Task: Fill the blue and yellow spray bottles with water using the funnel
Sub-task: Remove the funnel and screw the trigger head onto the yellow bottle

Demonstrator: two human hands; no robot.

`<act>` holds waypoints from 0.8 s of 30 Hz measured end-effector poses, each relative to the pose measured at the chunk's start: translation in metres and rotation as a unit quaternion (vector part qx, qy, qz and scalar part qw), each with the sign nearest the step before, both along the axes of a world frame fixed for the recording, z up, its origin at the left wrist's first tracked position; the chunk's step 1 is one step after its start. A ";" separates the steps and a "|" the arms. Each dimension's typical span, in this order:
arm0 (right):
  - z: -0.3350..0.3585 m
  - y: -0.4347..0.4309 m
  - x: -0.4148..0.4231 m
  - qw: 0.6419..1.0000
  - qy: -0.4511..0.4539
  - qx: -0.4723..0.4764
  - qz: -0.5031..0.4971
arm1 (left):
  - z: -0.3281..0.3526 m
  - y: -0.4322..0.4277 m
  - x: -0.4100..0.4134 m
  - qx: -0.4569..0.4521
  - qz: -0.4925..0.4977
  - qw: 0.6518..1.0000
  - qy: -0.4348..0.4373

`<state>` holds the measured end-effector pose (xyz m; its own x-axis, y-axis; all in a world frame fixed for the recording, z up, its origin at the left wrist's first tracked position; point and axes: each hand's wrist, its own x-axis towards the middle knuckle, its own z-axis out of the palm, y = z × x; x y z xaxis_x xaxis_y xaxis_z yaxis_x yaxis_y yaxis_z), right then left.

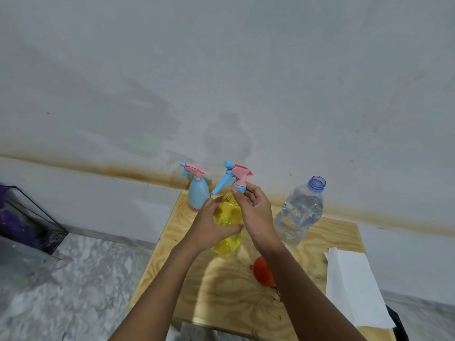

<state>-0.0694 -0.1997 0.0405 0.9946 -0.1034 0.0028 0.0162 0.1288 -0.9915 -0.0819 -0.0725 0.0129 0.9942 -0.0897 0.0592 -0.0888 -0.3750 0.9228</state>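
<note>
The yellow spray bottle (227, 219) stands in the middle of the wooden table (221, 291). My left hand (209, 226) is wrapped around its body. My right hand (253, 212) pinches the collar of its pink and blue spray head (234, 175) at the bottle's neck. The blue spray bottle (198, 194) stands upright behind, at the table's far left corner, with its spray head on. A red funnel (262, 270) lies on the table under my right forearm, partly hidden. A clear water bottle (299, 215) with no cap stands to the right, holding water.
A stack of white paper towels (352, 289) lies on the table's right side. A stained white wall (221, 82) rises directly behind the table. A dark glass box (29, 217) sits on the marble floor (73, 279) at the left.
</note>
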 end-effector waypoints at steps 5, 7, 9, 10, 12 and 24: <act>0.005 -0.007 0.006 0.999 -0.006 -0.010 0.039 | 0.002 -0.002 0.000 -0.009 -0.002 1.000 -0.009; 0.011 -0.011 0.008 0.997 -0.025 -0.022 0.071 | 0.002 -0.002 0.001 -0.009 0.000 1.000 -0.004; 0.015 -0.014 0.010 0.995 -0.038 -0.030 0.090 | 0.003 -0.003 0.002 -0.008 0.002 1.000 -0.002; 0.016 -0.016 0.010 0.994 -0.039 -0.026 0.096 | 0.004 -0.003 0.003 -0.010 0.003 1.000 -0.002; 0.019 -0.018 0.010 0.995 -0.027 -0.006 0.100 | 0.007 -0.003 0.004 -0.017 0.004 1.000 -0.008; 0.020 -0.011 0.007 0.997 -0.028 0.035 0.070 | 0.013 -0.005 0.003 -0.020 0.005 0.998 -0.059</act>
<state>-0.0621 -0.2108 0.0606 0.9978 0.0342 0.0568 0.0487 0.2033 -0.9779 -0.0793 -0.0780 0.0261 0.9809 -0.0746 0.1796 -0.1943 -0.3395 0.9203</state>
